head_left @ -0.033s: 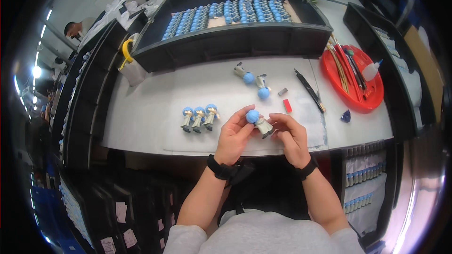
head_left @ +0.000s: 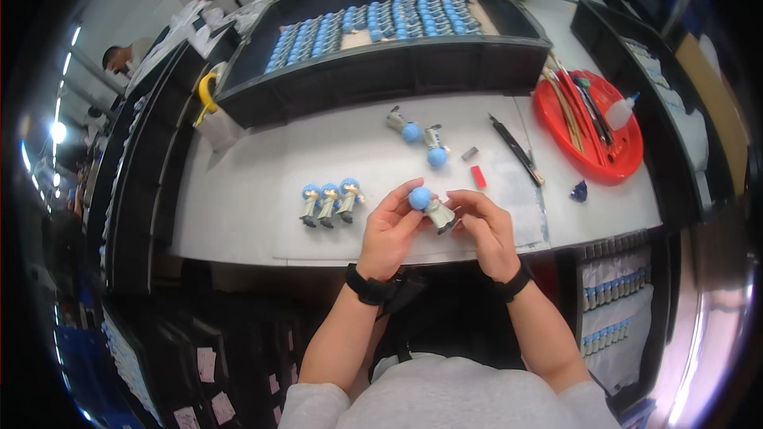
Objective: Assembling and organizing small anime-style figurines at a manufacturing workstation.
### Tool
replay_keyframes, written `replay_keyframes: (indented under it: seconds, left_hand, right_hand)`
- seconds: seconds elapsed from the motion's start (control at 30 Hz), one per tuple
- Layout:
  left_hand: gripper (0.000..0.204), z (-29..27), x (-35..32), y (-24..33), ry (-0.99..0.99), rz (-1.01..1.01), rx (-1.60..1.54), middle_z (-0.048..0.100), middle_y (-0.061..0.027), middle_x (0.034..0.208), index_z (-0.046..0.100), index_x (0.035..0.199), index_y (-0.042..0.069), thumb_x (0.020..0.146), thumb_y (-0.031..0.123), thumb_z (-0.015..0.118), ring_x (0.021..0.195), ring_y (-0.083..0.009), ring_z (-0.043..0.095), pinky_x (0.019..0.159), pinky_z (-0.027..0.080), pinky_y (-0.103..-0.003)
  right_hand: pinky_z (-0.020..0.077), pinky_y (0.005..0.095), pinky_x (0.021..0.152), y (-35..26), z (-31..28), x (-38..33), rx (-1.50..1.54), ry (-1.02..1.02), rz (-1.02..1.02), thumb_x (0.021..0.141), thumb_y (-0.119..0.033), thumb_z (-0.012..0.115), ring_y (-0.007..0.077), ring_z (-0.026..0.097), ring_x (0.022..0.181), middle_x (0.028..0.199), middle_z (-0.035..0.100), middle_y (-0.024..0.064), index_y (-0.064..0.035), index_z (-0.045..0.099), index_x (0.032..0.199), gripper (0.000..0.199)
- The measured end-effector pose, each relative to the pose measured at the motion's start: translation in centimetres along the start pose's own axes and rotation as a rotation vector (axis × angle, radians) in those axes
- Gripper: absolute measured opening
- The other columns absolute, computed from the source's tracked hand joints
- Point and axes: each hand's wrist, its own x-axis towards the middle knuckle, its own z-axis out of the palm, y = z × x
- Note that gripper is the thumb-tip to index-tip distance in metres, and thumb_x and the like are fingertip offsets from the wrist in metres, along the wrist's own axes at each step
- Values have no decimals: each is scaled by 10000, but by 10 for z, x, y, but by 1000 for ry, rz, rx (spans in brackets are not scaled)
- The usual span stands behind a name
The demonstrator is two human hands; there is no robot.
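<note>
One blue-haired figurine [head_left: 430, 208] in a long pale coat was in work near the centre of the frame, above the front edge of the worktable [head_left: 254, 226]. The left hand [head_left: 385, 234] pinched it between thumb and fingers, close below the round head. The right hand [head_left: 493, 234] had its fingers bent and its thumb near the forefinger, just at the hem of the coat; whether it pinched something there, I could not tell. Therefore, in my judgement, the handling of this piece was under way and not completed. At the centre-left of the frame, three figurines [head_left: 327, 206] lay in a neat row, face up, which suggested one group already sorted, although no mark proved that they were finished. Above the hands, two figurines [head_left: 436, 157] lay loosely, turned in different directions, and possibly these were left to be handled. In the upper middle, a black tray [head_left: 381, 75] contained many similar pieces in tight rows, with a gap where its pale bottom was visible; their stage was not clear. A slim black tool [head_left: 515, 148] and a red dish [head_left: 618, 171] with brushes, at the right, were not in either hand.
</note>
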Motion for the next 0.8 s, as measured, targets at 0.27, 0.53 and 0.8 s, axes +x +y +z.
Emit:
replay_keyframes:
  seconds: [0.27, 0.53, 0.8]
  left_hand:
    - [481, -25, 43, -6, -8, 136, 254, 471, -176, 1212, 301, 1305, -31, 850, -53, 454, 1100, -237, 480, 959, 366, -342]
    - [365, -41, 77, -36, 89, 85, 411, 501, -111, 1162, 403, 1249, -6, 886, 19, 433, 1078, -184, 469, 941, 357, -289]
    - [287, -33, 77, -36, -32, 133, 360, 522, -182, 1097, 441, 1163, -49, 879, -11, 437, 1002, -256, 505, 902, 398, -374]
  right_hand:
    - [461, 266, 629, 0, -22, 40, -142, -6, -193, 772, -111, 632, 164, 569, 703, 832, 612, 99, -17, 594, 998, 248]
    - [480, 253, 699, -54, -209, -99, -668, 785, -183, 751, -16, 624, 127, 593, 805, 921, 623, 57, -17, 604, 1000, 250]
    - [479, 353, 750, 2, -401, -308, -1287, 1468, 623, 704, -145, 637, 275, 616, 836, 898, 646, 117, -101, 643, 939, 239]
